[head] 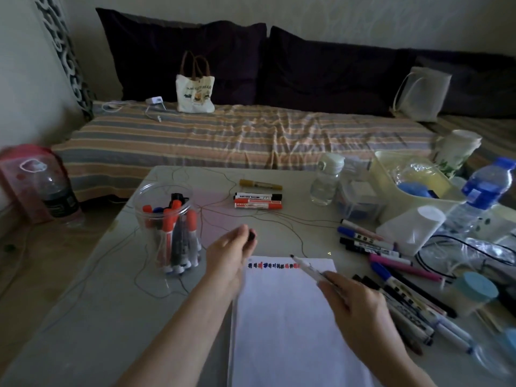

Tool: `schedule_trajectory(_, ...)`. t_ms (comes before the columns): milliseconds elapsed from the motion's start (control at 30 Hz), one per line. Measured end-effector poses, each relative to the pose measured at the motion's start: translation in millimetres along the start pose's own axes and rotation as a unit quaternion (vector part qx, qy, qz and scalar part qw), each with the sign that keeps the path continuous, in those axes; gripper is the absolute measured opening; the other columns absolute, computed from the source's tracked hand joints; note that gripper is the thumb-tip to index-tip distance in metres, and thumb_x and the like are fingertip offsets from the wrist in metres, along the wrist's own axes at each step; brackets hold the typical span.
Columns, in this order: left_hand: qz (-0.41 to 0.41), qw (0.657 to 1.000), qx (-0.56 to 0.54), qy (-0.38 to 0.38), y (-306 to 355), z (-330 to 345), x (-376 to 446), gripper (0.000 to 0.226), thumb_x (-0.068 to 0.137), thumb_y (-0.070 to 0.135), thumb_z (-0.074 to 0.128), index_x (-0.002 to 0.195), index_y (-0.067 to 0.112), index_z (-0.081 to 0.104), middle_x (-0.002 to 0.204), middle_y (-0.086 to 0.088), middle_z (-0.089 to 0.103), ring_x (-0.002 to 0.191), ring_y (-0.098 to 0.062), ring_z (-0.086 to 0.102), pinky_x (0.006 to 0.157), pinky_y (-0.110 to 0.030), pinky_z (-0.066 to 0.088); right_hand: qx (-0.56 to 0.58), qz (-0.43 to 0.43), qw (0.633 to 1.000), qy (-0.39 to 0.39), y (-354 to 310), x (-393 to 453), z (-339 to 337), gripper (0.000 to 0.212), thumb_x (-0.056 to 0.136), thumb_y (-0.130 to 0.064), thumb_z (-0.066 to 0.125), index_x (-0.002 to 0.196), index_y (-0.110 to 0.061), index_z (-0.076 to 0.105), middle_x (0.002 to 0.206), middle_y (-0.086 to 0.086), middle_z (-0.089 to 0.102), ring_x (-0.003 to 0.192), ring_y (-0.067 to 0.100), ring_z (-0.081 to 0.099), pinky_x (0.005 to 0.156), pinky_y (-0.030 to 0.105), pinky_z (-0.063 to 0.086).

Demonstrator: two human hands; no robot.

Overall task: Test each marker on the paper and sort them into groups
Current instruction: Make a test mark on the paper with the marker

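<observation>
The right hand's fingers [333, 277] are curled round the barrel of an uncapped marker [305, 268], held slanted so its dark tip hangs just over the far edge of the paper [284, 331], at the right end of the row of test scribbles [275, 265], seemingly ready for the next mark. The left hand [229, 255] hovers off the paper's far left corner, thumb and fingertips pinching a small black cap [252, 236], likely kept ready for recapping. Right of the paper lies a loose spread of markers [396, 275]; beyond its far edge three fat markers [258, 196] lie side by side, probably one sorted group. Left of the paper, a clear jar [167, 219] holds more upright.
</observation>
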State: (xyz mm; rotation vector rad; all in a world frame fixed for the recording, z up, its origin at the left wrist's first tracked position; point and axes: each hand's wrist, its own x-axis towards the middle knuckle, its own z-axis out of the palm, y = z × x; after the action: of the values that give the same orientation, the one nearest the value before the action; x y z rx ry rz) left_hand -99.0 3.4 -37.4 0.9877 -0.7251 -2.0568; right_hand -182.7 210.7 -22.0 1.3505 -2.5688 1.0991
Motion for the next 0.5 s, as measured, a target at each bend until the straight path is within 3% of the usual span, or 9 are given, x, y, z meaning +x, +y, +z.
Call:
schedule_trajectory(67,0.091,0.97,0.219,-0.045,-17,3,-10,0.005,0.086,0.01,0.07,0.085,0.01,0.065,0.075,-0.006,0.072,0.076,-0.024,0.068,0.082,-0.037,0.055,0.045,0.085,0.993,-0.074,16,2,-7,0.024,0.098,-0.019,0.055,0.118,-0.029,0.061,0.075,-0.01,0.066,0.064,0.001,0.064,0.057,0.017,0.052)
schedule_trajectory(133,0.177,0.893,0.403,-0.092,-34,5,-17,0.009,0.085,0.019,0.07,0.082,0.019,0.061,0.079,0.003,0.07,0.077,-0.016,0.068,0.078,-0.026,0.053,0.069,0.068,0.99,-0.101,20,9,-9,0.043,0.1,-0.012,0.046,0.126,-0.046,0.047,0.09,-0.005,0.065,0.067,0.007,0.068,0.063,0.031,0.059)
schedule_trajectory(200,0.252,0.8,0.531,-0.12,-44,3,-20,0.005,0.088,0.023,0.065,0.087,0.021,0.061,0.085,0.01,0.066,0.077,-0.006,0.064,0.069,-0.008,0.043,0.081,0.035,0.993,-0.078,23,18,-8,0.056,0.101,-0.003,0.042,0.119,-0.055,0.045,0.104,-0.004,0.061,0.076,0.005,0.068,0.07,0.03,0.059)
schedule_trajectory(267,0.306,0.723,0.599,-0.158,-52,0,-19,0.003,0.091,0.022,0.059,0.092,0.021,0.062,0.092,0.008,0.06,0.08,-0.007,0.059,0.071,-0.012,0.04,0.116,0.034,0.992,-0.041,25,25,-12,0.056,0.101,0.001,0.04,0.117,-0.051,0.051,0.113,-0.001,0.062,0.086,0.0,0.067,0.074,0.023,0.057)
schedule_trajectory(333,0.32,0.654,0.658,-0.191,-59,-2,-19,0.009,0.092,0.022,0.054,0.097,0.022,0.062,0.1,0.008,0.054,0.087,-0.009,0.055,0.074,-0.021,0.041,0.259,0.083,0.962,-0.015,24,33,-22,0.052,0.1,0.005,0.041,0.121,-0.039,0.059,0.118,0.0,0.066,0.087,-0.005,0.066,0.072,0.017,0.053)
schedule_trajectory(400,0.323,0.609,0.691,-0.218,-64,-1,-15,0.019,0.092,0.023,0.052,0.109,0.022,0.06,0.112,0.007,0.051,0.1,-0.012,0.051,0.079,-0.025,0.04,0.479,0.17,0.861,-0.02,24,40,-31,0.05,0.096,0.007,0.047,0.126,-0.03,0.061,0.117,-0.002,0.07,0.095,0.002,0.068,0.075,0.027,0.054)
schedule_trajectory(433,0.324,0.589,0.702,-0.238,-65,-1,-13,0.026,0.09,0.025,0.054,0.116,0.022,0.058,0.119,0.007,0.048,0.108,-0.013,0.047,0.083,-0.025,0.038,0.528,0.203,0.824,-0.017,25,42,-34,0.043,0.093,0.002,0.055,0.124,-0.027,0.063,0.111,-0.003,0.073,0.092,0.008,0.07,0.071,0.029,0.053)
schedule_trajectory(500,0.307,0.554,0.717,-0.292,-68,0,-9,0.042,0.088,0.037,0.058,0.128,0.027,0.05,0.135,0.006,0.04,0.123,-0.015,0.037,0.098,-0.029,0.034,0.477,0.234,0.847,-0.023,33,48,-32,0.026,0.083,-0.022,0.071,0.108,-0.016,0.068,0.083,0.001,0.072,0.064,0.011,0.061,0.051,0.021,0.041)
